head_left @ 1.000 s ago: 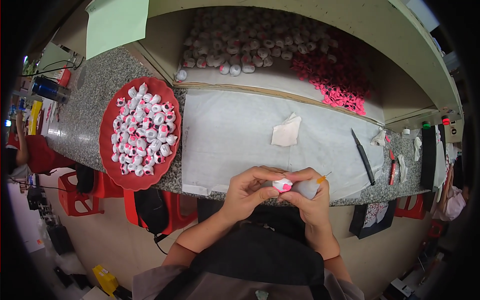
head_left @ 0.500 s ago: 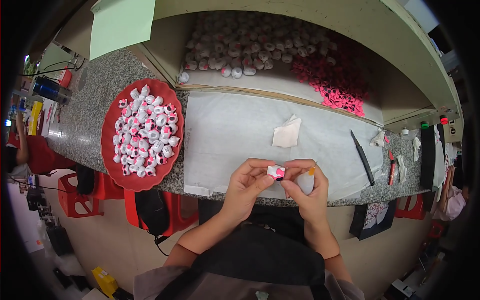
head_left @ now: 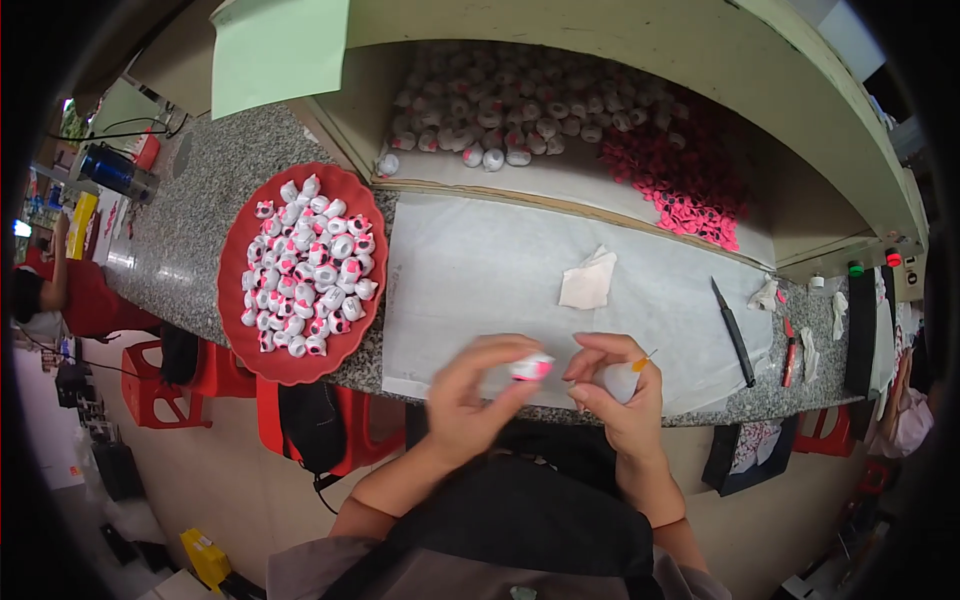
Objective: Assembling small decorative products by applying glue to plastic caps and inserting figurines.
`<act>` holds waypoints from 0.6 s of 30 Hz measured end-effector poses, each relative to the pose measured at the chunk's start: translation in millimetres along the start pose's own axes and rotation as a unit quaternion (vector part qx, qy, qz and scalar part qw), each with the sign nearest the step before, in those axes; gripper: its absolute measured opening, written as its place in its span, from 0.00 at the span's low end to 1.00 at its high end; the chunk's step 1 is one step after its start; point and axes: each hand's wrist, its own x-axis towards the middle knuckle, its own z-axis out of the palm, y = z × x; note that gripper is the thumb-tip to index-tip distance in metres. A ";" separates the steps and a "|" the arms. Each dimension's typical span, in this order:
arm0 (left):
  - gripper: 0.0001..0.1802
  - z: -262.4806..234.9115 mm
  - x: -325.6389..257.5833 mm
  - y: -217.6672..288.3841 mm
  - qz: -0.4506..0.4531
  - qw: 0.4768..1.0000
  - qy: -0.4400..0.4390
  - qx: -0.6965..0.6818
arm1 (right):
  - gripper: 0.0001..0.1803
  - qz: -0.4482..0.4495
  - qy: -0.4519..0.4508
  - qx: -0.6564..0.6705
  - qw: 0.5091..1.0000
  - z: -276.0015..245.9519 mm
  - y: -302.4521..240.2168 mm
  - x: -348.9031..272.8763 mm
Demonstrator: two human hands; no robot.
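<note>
Between the thumb and fingers of my left hand (head_left: 468,398) is a small white and pink figurine head (head_left: 532,367), blurred by motion. My right hand (head_left: 625,405) grips a translucent white squeeze bottle (head_left: 617,382) with an orange tip and a thin needle pointing up and away. Its thumb and forefinger are apart from the figurine head. Both hands hover over the near edge of a white paper sheet (head_left: 470,270). To the left, a red scalloped dish (head_left: 233,335) carries many similar white and pink heads (head_left: 310,265).
A shelf box (head_left: 560,180) at the back holds piles of white heads (head_left: 500,100) and pink pieces (head_left: 695,205). A crumpled tissue (head_left: 588,278) lies on the paper. To the right are a black craft knife (head_left: 733,332) and a red pen-like tool (head_left: 789,352). Red stools (head_left: 165,382) stand below the counter.
My left hand has moved left with the figurine head, away from my right hand. The right hand still keeps the bottle, its fingers slightly more apart. The whole view has shifted a little.
</note>
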 end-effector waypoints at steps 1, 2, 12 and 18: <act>0.17 -17.7 4.1 4.8 0.057 0.991 0.045 0.108 | 0.18 -0.002 0.010 -0.004 1.000 -6.7 0.9 1.5; 0.16 -35.4 7.4 10.7 0.076 0.974 0.152 0.152 | 0.22 -0.036 0.037 -0.007 0.999 -12.1 3.1 3.7; 0.10 21.4 149.5 -4.4 0.182 0.891 -0.053 0.413 | 0.17 -0.083 0.122 0.018 0.989 -54.3 1.8 -1.7; 0.10 88.0 232.1 -128.5 0.211 0.792 0.025 0.572 | 0.16 -0.072 0.127 0.035 0.989 -55.5 4.4 -17.3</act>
